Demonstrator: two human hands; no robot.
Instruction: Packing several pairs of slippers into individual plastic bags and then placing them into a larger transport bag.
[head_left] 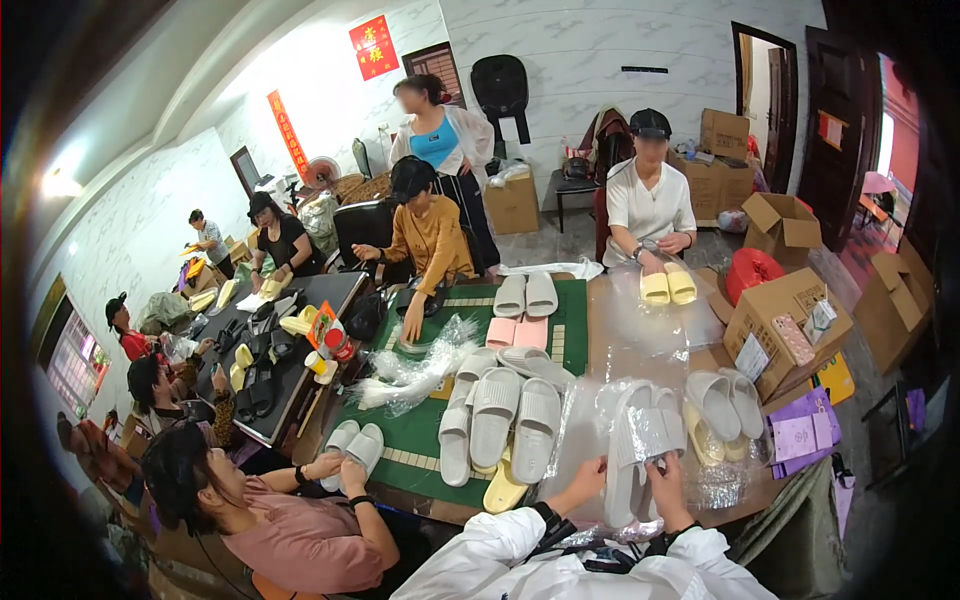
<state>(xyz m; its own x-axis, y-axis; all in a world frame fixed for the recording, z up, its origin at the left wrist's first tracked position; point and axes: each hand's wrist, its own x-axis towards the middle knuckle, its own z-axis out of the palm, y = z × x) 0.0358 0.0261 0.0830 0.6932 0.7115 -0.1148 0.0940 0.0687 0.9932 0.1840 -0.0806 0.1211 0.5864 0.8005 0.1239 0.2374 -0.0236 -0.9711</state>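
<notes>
At one o'clock, the person's left hand (585, 485) and right hand (668, 488) pinch opposite edges of grey, ribbed, foam-looking slippers (632, 440), apparently partly wrapped in clear plastic film (583, 430); at eleven, loose grey slippers (495, 405) lie unwrapped.

Matt, rib-strapped slippers (626, 440), glossy, crinkled clear plastic film (575, 435), dull cardboard box (752, 322)

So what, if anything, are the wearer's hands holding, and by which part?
Grey slippers, by the sides: right hand at lower right; left hand at the left edge, whether on slipper or clear plastic can't be told.
</notes>
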